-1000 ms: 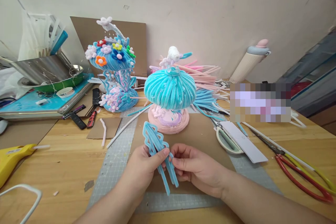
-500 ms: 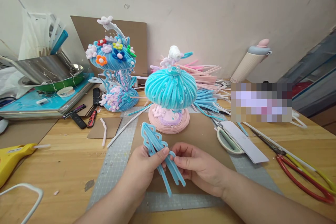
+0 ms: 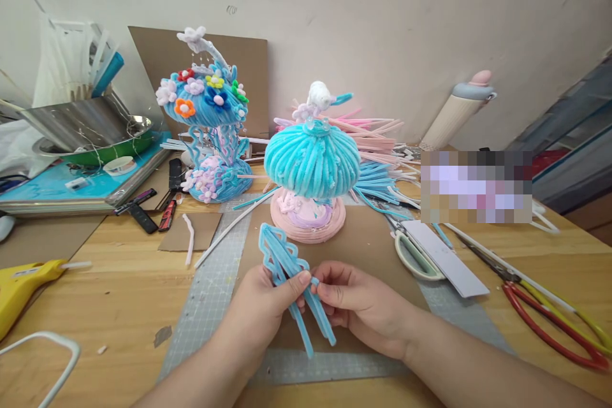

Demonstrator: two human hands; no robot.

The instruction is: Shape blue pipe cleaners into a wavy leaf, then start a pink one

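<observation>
A bundle of light blue pipe cleaners (image 3: 281, 255), wavy along its upper part and straight at the lower ends, is pinched in my left hand (image 3: 272, 296). The fingers of my right hand (image 3: 351, 296) close on one strand of the bundle, just right of my left thumb. Right behind the bundle stands a turquoise fuzzy mushroom-shaped piece (image 3: 313, 159) on a round pink base (image 3: 282, 223), with white and lilac shapes on top. Brown cardboard (image 3: 373, 242) lies beneath my hands, over a grey cutting mat (image 3: 191, 331).
A flower-covered blue piece (image 3: 205, 102) stands back left. At left lies a yellow glue gun (image 3: 29, 287). Green-handled scissors (image 3: 415, 258), a white card (image 3: 449, 258) and red-handled scissors (image 3: 545, 325) lie right. Loose blue pipe cleaners (image 3: 377, 182) and a bottle (image 3: 454, 115) are behind.
My right fingers have bent the strand further in their pinch, and its lower ends have shifted slightly left. Both hands otherwise keep nearly the same place.
</observation>
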